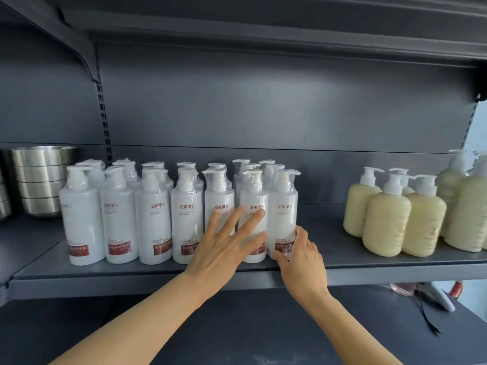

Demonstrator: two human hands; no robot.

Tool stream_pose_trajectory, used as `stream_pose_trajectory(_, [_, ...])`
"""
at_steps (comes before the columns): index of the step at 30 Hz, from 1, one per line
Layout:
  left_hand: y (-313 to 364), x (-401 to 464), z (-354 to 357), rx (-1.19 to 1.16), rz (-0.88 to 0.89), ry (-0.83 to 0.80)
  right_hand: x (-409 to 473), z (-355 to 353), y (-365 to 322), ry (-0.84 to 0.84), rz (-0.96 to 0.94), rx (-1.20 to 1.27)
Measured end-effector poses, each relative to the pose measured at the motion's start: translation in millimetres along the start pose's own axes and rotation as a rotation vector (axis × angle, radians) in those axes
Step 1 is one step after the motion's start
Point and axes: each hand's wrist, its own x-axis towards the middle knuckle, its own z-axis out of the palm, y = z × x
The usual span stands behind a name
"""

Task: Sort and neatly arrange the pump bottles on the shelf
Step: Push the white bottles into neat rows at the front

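Several tall white pump bottles with red labels stand in rows at the front of the dark grey shelf. My left hand lies flat with fingers spread against the fronts of two bottles near the row's right end. My right hand wraps the lower part of the rightmost white bottle, thumb on its front and fingers on its right side. Farther right on the same shelf stands a cluster of rounder pale yellow pump bottles.
Stacked steel bowls sit at the far left on the neighbouring shelf. A bare gap of shelf separates the white and yellow bottles. Below on the right lie a white object and a dark cord.
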Motion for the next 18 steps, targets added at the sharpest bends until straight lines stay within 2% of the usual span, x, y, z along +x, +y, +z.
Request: stream_pose_trajectory(18, [8.5,0.6,3.4,0.120,-0.019,0.012,4.9,-7.9,4.8,-0.086,-0.032,-0.004])
